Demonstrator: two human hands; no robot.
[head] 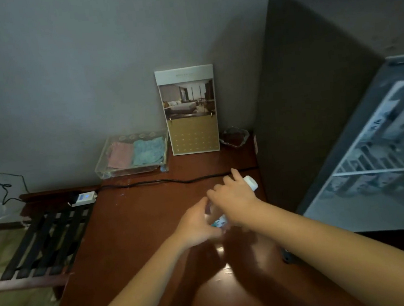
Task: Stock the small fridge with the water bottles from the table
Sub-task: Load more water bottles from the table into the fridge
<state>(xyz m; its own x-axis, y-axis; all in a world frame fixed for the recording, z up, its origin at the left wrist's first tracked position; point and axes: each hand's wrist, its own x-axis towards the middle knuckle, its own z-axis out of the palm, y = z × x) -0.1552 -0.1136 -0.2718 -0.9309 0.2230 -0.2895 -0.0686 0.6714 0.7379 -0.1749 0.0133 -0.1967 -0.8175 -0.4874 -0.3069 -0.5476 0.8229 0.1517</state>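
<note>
Head view, single frame; landmark taken as the wooden table [135, 236]; all positions given from it.

Item, water bottle [250, 182]: lay tilted just above the table's right-hand part, white cap pointing toward the dark cabinet [314, 89] that stood against the table's right edge; clear body mostly hidden by the hands, a strip of its label showing between them; blurred, so whether it touched the tabletop could not be told.

Item, right hand [233, 197]: over the table's right part, fingers wrapped across the bottle's upper body just below the cap; closed on it.

Item, left hand [196, 225]: beside the right hand, fingers curled about the bottle's lower end; the two hands close together, both on the one bottle.

Item, small fridge [371, 148]: off the table's right side, beyond the cabinet; glass front, shelves and blurred contents visible through it.

Item, clear tray [130, 156]: at the table's back edge, against the wall; pink and teal cloths inside.

Item, calendar [190, 111]: upright at the table's back, just right of the tray.

Item, glass dish [234, 136]: at the table's back right corner.

Item, black cable [174, 180]: lay across the table's rear part.

Item, slatted rack [47, 243]: adjoining the table's left side.
</note>
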